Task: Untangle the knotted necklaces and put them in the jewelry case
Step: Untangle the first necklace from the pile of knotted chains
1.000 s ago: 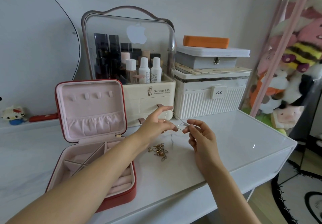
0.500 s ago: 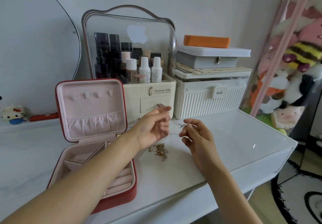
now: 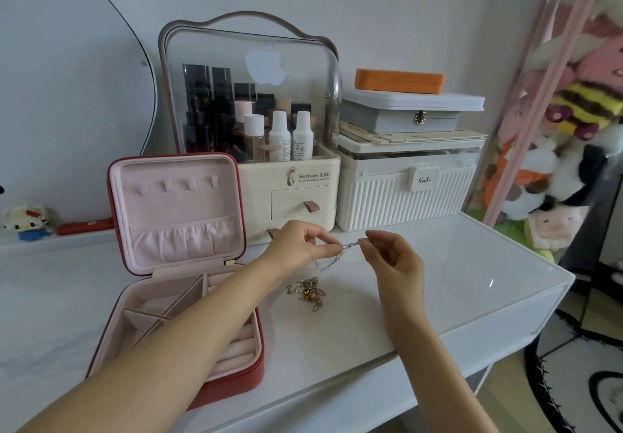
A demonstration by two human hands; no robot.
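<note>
A thin silver necklace (image 3: 349, 247) is held above the middle of the white dressing table (image 3: 438, 297), pinched at its knotted part between the fingertips of the left hand (image 3: 300, 245) and those of the right hand (image 3: 394, 259), with the two hands close together and raised off the surface; loose strands of the chain are seen hanging down from the knot toward the tabletop. A tangled heap of gold necklaces (image 3: 308, 292) is laid on the table just in front of the hands, apart from them. The red jewelry case (image 3: 236, 378) is set open at the left part of the table, near its front edge, its pink-lined lid (image 3: 177, 210) stood upright and its divided compartments partly covered by the left forearm. Along the back edge, against the wall, a cream cosmetics organiser (image 3: 290, 193) with a clear dome is placed, and just beside it on the right a white ribbed storage box (image 3: 404, 196) is stacked with a grey box (image 3: 397, 120) and an orange case (image 3: 399, 81)
</note>
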